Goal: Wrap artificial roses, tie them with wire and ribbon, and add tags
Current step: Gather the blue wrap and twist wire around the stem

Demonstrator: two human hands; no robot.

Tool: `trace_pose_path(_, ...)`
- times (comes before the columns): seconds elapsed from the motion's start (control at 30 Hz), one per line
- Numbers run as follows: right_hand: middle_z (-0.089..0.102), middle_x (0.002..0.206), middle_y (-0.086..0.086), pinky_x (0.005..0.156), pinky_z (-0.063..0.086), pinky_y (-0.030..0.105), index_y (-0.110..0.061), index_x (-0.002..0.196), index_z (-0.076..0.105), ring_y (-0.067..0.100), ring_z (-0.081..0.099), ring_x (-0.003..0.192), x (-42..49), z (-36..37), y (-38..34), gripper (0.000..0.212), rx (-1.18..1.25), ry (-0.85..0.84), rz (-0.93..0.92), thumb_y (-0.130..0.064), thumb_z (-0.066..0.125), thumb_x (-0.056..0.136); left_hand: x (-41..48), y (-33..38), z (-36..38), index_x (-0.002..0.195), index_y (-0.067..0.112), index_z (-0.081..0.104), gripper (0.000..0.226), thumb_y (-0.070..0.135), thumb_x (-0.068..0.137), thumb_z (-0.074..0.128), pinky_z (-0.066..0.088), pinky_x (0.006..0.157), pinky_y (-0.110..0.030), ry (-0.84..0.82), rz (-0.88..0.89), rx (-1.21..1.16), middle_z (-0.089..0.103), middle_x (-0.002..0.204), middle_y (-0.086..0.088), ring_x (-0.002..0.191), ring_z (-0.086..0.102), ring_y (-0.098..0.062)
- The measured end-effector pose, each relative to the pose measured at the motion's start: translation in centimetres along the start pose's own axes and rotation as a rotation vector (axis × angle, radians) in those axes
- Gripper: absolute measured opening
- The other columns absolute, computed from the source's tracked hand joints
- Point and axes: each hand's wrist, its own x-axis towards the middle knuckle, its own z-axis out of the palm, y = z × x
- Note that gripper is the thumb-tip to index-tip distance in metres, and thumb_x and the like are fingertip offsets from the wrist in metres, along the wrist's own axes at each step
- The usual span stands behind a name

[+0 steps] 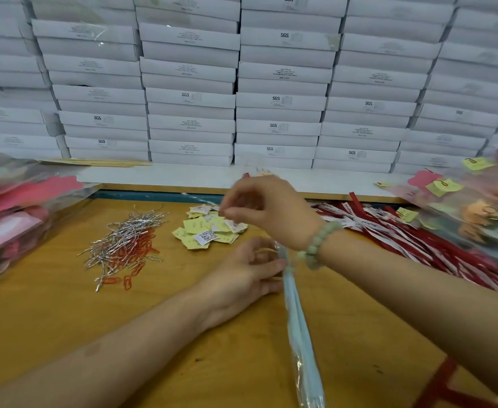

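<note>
Left hand (241, 278) grips the stem (296, 325) at centre frame. Right hand (271, 210), blurred above the tags (203, 229), curls its fingers; cannot tell if it holds anything.

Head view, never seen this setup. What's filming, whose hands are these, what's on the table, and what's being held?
There is no machine here. A person works bare-handed, and the one camera sits on their head, looking down. The left hand grips a bundle of pale stems in clear wrap. The right hand, with a bead bracelet on its wrist, hovers above the tags with fingers pinched; blur hides whether they hold anything. The wooden table also carries silver wire ties, red paper clips and red ribbons. White boxes are stacked behind.
</note>
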Motion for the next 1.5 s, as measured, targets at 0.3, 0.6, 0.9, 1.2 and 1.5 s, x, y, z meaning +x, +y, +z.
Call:
trace_pose_path(0.3, 0.058, 0.060, -0.007, 0.047, 0.037, 0.016, -0.013, 0.083, 0.072, 0.004, 0.047, 0.053, -9.7, -1.9, 5.6, 0.011, 0.408, 0.288, 0.307, -0.020, 0.064, 0.084, -0.3, 0.8, -0.2, 0.122, -0.003, 0.051, 0.050, -0.002, 0.074, 0.066, 0.059, 0.069, -0.029, 0.045, -0.048, -0.011, 0.069, 0.083, -0.012, 0.074, 0.070, -0.020)
trace_pose_path(0.6, 0.043, 0.056, 0.000, 0.044, 0.032, 0.018, -0.013, 0.077, 0.072, 0.008, 0.037, 0.050, -10.4, -1.5, 6.0, 0.012, 0.647, 0.146, 0.394, -0.018, 0.064, 0.085, -0.4, 1.1, -0.5, 0.114, 0.004, 0.057, 0.041, 0.000, 0.074, 0.066, 0.058, 0.065, -0.026, 0.035, -0.047, -0.018, 0.073, 0.086, -0.013, 0.072, 0.071, -0.018)
trace_pose_path(0.9, 0.052, 0.056, -0.006, 0.045, 0.031, 0.018, -0.016, 0.074, 0.071, 0.008, 0.038, 0.050, -10.5, -1.3, 5.5, 0.023, 0.520, 0.098, 0.367, -0.040, 0.070, 0.073, -0.6, 1.0, -0.2, 0.102, 0.009, 0.065, 0.033, 0.001, 0.072, 0.076, 0.059, 0.075, -0.032, -0.040, -0.021, 0.064, 0.070, 0.086, -0.016, 0.079, 0.070, -0.022)
trace_pose_path(1.2, 0.055, 0.059, -0.004, 0.037, 0.027, 0.011, -0.018, 0.073, 0.068, 0.002, 0.040, 0.045, -10.2, -2.1, 5.4, 0.020, 0.560, -0.088, 0.448, -0.038, 0.070, 0.072, -1.0, 1.5, 0.2, 0.107, 0.008, 0.055, 0.037, -0.001, 0.074, 0.069, 0.056, 0.054, -0.019, -0.040, -0.051, 0.143, 0.067, 0.074, -0.007, 0.057, 0.065, -0.012)
trace_pose_path(1.5, 0.058, 0.061, -0.004, 0.035, 0.031, 0.012, -0.014, 0.100, 0.060, 0.003, 0.046, 0.047, -10.0, -2.3, 5.7, 0.029, 0.631, -0.127, 0.481, -0.027, 0.069, 0.075, -1.1, 1.4, 0.6, 0.108, 0.007, 0.056, 0.040, 0.000, 0.071, 0.070, 0.054, 0.053, -0.020, -0.003, -0.029, 0.173, 0.064, 0.072, -0.006, 0.061, 0.064, -0.013)
